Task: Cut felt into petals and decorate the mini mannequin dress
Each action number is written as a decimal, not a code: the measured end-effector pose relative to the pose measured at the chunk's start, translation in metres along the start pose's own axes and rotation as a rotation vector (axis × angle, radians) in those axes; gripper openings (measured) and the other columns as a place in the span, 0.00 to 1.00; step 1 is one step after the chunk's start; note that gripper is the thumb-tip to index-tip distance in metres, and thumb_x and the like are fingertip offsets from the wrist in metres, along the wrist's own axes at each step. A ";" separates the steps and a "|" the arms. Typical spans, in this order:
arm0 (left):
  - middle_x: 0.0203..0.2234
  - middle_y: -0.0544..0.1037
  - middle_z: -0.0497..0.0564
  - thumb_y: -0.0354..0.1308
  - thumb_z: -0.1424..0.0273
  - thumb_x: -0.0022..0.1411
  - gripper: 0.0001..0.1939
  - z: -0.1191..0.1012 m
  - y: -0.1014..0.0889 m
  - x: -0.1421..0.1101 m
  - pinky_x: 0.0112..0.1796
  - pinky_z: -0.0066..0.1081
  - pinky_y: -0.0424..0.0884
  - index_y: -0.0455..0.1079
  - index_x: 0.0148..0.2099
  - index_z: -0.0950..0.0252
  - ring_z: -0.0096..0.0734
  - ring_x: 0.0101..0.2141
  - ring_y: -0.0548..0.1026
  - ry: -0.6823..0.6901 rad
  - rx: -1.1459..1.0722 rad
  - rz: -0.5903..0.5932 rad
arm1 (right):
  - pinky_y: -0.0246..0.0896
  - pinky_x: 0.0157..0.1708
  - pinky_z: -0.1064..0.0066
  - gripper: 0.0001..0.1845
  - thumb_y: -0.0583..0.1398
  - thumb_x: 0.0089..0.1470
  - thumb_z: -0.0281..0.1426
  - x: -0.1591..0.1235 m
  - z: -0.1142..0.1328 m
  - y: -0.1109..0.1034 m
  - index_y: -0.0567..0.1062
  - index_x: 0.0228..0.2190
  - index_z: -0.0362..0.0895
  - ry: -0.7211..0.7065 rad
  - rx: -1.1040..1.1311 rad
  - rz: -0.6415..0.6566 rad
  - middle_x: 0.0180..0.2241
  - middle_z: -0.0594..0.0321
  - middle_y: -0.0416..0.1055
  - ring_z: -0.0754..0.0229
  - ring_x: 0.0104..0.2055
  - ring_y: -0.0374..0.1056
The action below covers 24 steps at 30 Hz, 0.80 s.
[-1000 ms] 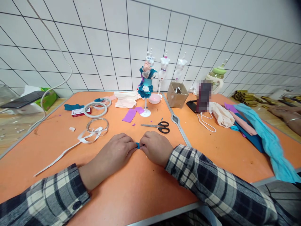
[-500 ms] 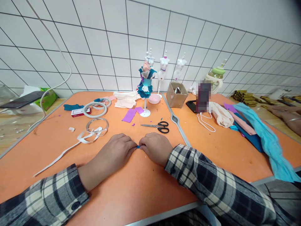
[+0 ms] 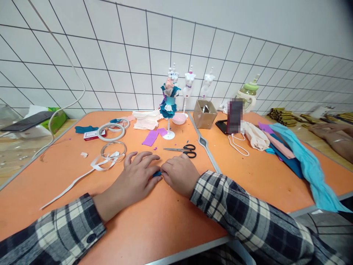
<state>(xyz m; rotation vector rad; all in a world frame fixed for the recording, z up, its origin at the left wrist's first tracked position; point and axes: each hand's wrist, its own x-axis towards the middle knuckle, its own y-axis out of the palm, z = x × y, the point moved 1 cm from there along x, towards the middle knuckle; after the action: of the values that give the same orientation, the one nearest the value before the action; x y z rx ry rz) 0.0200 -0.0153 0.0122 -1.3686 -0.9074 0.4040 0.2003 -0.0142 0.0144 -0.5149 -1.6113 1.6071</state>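
A small folded piece of blue crepe paper point(image 3: 156, 173) shows between my two hands just above the orange table. My right hand point(image 3: 180, 173) is closed, pinching the paper's right end between thumb and fingertips; part of the piece is hidden there. My left hand point(image 3: 139, 173) lies with its fingers spread, its thumb and index finger around the paper's left end. Just beyond my right hand lie scissors point(image 3: 182, 149) with black handles. A doll dress form point(image 3: 168, 106) dressed in teal and pink crepe paper stands farther back.
Tape rolls point(image 3: 111, 131), a loose white strip point(image 3: 67, 189) and a red-and-white box point(image 3: 94, 135) lie left. Purple paper point(image 3: 150, 137), a pink bowl point(image 3: 179, 118) and a cardboard box point(image 3: 204, 114) are behind. Light-blue crepe paper point(image 3: 311, 169) hangs over the right edge; another person's hand point(image 3: 331, 132) rests beyond.
My left fingers have opened from a pinch and spread out, showing more of the blue paper. My right hand still pinches it. The view has tilted slightly.
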 end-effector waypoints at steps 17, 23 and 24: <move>0.38 0.78 0.51 0.53 0.69 0.64 0.12 0.007 -0.007 0.000 0.44 0.45 0.62 0.79 0.37 0.57 0.42 0.42 0.70 -0.033 -0.132 0.014 | 0.54 0.41 0.66 0.11 0.57 0.62 0.35 0.002 -0.012 0.001 0.77 0.39 0.43 -0.072 0.154 -0.069 0.38 0.61 0.77 0.58 0.41 0.70; 0.32 0.79 0.51 0.55 0.65 0.62 0.12 0.021 -0.004 0.003 0.39 0.36 0.68 0.79 0.34 0.61 0.36 0.35 0.74 -0.184 -0.414 -0.102 | 0.56 0.42 0.68 0.10 0.58 0.59 0.32 0.004 -0.086 -0.012 0.78 0.37 0.43 0.308 0.099 -0.233 0.38 0.57 0.75 0.57 0.43 0.67; 0.32 0.79 0.51 0.55 0.64 0.61 0.12 0.022 -0.004 0.003 0.39 0.35 0.69 0.79 0.33 0.61 0.36 0.35 0.75 -0.224 -0.461 -0.122 | 0.56 0.41 0.68 0.09 0.58 0.58 0.32 0.004 -0.097 -0.013 0.79 0.35 0.43 0.372 0.055 -0.196 0.37 0.57 0.74 0.56 0.42 0.67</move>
<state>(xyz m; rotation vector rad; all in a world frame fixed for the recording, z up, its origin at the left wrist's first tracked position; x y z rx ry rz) 0.0042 0.0004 0.0156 -1.6966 -1.3202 0.2649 0.2746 0.0499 0.0172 -0.5707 -1.2930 1.3164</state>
